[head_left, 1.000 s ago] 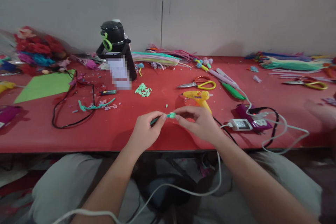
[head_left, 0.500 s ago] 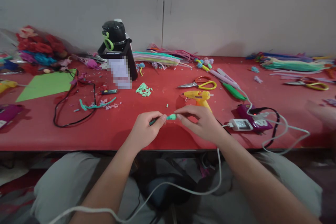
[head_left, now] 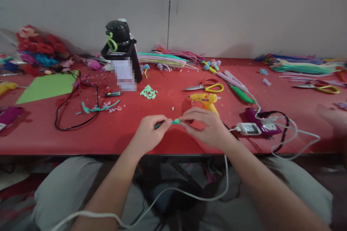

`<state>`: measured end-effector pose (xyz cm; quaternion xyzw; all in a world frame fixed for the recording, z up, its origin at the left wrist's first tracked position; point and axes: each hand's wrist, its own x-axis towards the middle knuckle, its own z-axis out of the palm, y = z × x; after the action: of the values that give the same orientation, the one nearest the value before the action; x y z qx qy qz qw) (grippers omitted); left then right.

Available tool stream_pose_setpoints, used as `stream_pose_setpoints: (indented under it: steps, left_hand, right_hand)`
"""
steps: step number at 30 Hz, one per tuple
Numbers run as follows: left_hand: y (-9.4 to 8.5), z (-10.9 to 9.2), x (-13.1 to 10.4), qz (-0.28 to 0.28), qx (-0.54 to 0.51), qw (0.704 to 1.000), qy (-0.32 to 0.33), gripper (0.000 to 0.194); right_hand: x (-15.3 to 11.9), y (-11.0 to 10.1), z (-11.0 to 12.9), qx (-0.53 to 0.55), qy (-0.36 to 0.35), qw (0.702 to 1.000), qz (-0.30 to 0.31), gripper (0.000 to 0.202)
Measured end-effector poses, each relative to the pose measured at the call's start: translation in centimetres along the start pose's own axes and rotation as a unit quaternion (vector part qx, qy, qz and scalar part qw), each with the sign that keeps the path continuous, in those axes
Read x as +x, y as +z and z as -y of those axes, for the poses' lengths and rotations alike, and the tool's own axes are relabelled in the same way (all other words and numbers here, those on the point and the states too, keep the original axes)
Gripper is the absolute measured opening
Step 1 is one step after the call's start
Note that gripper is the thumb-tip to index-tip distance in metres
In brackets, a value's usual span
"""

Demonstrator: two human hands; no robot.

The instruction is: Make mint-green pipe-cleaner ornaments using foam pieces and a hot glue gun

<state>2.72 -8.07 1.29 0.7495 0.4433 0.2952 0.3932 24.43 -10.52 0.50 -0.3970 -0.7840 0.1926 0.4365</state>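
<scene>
My left hand (head_left: 153, 131) is closed around a thin green pipe-cleaner stem (head_left: 176, 121), pinched between thumb and forefinger. The lighter green fuzzy tip sticks out to the right. Thumb and forefinger of my right hand (head_left: 207, 126) close on that tip; its exact shape is partly hidden by the fingertips. One small green cut piece (head_left: 172, 108) lies just beyond my hands. Farther back is a heap of short light-green pieces (head_left: 148, 92). A yellow glue gun (head_left: 204, 100) lies just beyond my right hand, with scissors (head_left: 207, 86) behind it.
On the red table (head_left: 130, 140) stands a black bottle (head_left: 138, 65). Bundles of pipe cleaners (head_left: 303, 65) lie along the back. A purple power strip (head_left: 252, 115), white cables and a blurred hand (head_left: 332, 117) are at right. A green sheet (head_left: 48, 86) lies at left.
My right fingertips have shifted slightly around the green tip, and less of the tip shows. My left hand stays in place, holding the stem.
</scene>
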Motion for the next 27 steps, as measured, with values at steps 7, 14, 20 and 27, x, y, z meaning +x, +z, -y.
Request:
stream_pose_setpoints:
  steps: [7, 14, 20, 27]
  left_hand:
    - [-0.15, -0.09, -0.19, 0.021, 0.009, 1.0, 0.007, 0.038]
    - [-0.24, -0.1, -0.2, 0.023, 0.021, 0.999, 0.023, 0.038]
    - [-0.28, 0.07, -0.2, 0.019, 0.031, 0.999, 0.031, 0.037]
    - [-0.22, 0.12, -0.29, -0.022, 0.04, 0.999, 0.022, 0.031]
  right_hand:
    - [-0.06, 0.14, -0.19, -0.009, 0.008, 1.0, 0.009, 0.016]
    - [-0.11, 0.02, -0.26, -0.008, 0.003, 1.0, 0.021, 0.019]
    - [-0.08, -0.01, -0.15, -0.009, 0.003, 1.0, 0.03, 0.019]
    - [-0.21, 0.56, -0.18, 0.105, 0.158, 0.982, -0.022, 0.022]
